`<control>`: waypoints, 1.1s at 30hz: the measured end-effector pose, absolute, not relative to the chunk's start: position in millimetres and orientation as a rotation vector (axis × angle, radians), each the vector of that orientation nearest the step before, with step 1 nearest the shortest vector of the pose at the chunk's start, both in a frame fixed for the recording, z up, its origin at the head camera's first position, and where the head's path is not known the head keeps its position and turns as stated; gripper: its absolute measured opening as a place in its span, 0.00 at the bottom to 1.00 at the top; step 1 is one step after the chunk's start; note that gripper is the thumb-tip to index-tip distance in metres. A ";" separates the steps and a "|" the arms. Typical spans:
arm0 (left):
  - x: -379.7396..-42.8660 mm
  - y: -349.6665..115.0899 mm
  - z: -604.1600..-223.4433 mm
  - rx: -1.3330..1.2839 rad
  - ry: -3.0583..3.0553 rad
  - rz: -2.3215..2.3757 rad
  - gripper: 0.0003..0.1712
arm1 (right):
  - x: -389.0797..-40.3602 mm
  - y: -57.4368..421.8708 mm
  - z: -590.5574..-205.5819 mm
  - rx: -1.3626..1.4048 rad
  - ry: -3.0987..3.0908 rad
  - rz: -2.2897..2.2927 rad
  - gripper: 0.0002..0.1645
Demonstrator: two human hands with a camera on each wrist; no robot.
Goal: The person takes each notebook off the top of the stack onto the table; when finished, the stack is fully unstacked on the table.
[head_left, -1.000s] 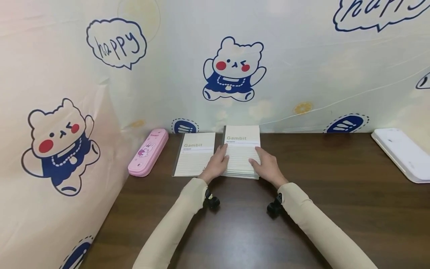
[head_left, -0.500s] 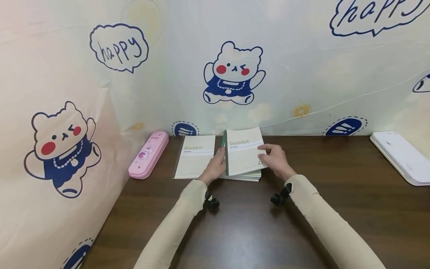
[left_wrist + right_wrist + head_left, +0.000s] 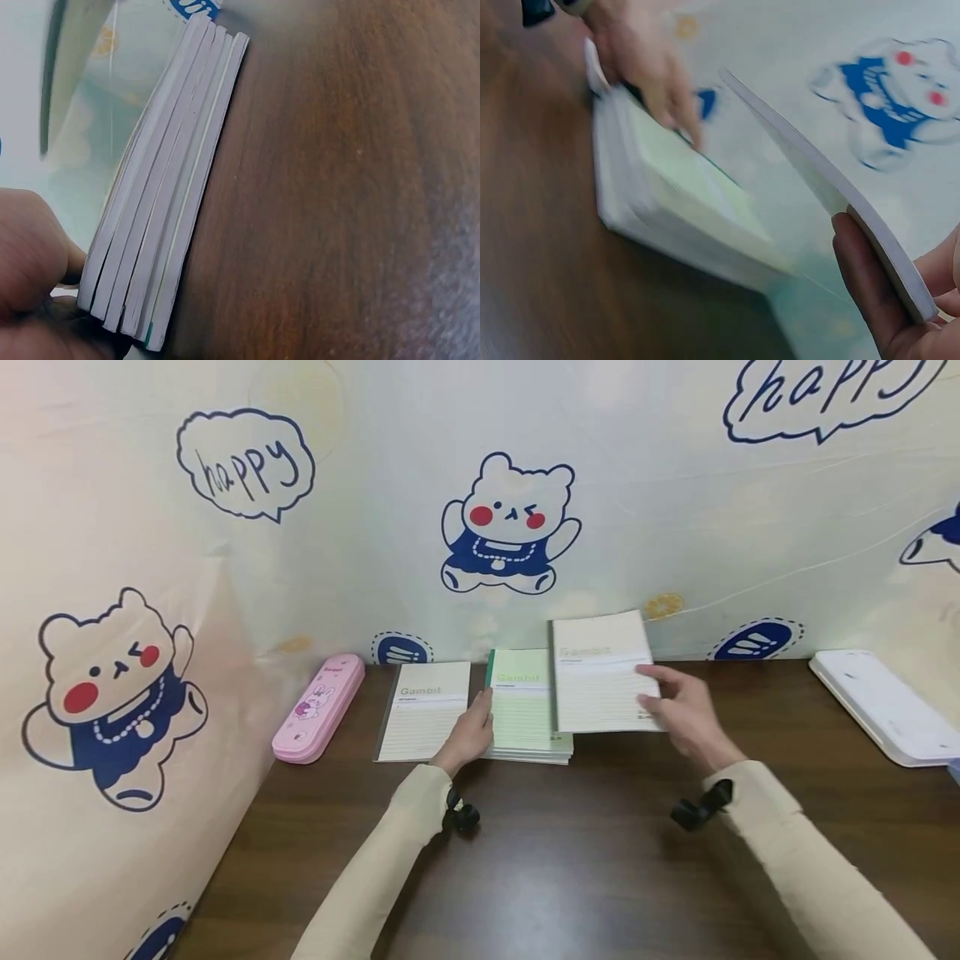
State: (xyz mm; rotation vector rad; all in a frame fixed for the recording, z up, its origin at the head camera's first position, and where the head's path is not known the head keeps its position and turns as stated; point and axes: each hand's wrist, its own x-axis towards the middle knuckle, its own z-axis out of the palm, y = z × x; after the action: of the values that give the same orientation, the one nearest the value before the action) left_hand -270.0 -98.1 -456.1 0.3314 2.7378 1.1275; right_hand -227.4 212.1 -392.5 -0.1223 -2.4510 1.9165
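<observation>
In the head view my right hand pinches a cream-covered notebook by its right edge, thumb on the cover. The right wrist view shows this thin notebook lifted apart from the stack, fingers beneath it. Below and to its left lies a stack of several notebooks with a light green cover on top. My left hand rests along the stack's left, spine side, its fingers fairly straight. White page edges of the stack fan slightly in the left wrist view. Another cream notebook lies flat left of the stack, partly behind the left hand.
A pink pencil case with a rabbit print lies at the table's left edge. A white case lies at the far right. Behind the dark wooden table hangs a printed cloth with bears.
My right hand has lifted the top cream notebook off the stack and carried it up and to the right, baring a green cover. My left hand has stayed at the stack's left side.
</observation>
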 end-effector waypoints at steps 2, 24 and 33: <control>-270.5 -97.8 -456.0 0.321 2.732 1.137 0.30 | -220.2 234.2 -382.7 -0.158 -2.497 1.810 0.32; -271.0 -99.4 -458.9 0.287 2.706 1.168 0.31 | -223.6 243.8 -437.0 -0.256 -2.697 1.644 0.29; -268.9 -99.6 -458.6 0.271 2.713 1.164 0.30 | -221.6 235.5 -452.6 -0.084 -2.957 1.028 0.27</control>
State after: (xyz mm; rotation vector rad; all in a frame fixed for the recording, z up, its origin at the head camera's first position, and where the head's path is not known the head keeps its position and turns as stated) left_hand -268.9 -99.6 -458.6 0.2708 2.7131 1.1636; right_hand -221.6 235.5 -452.6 -0.0837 -2.9568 1.0281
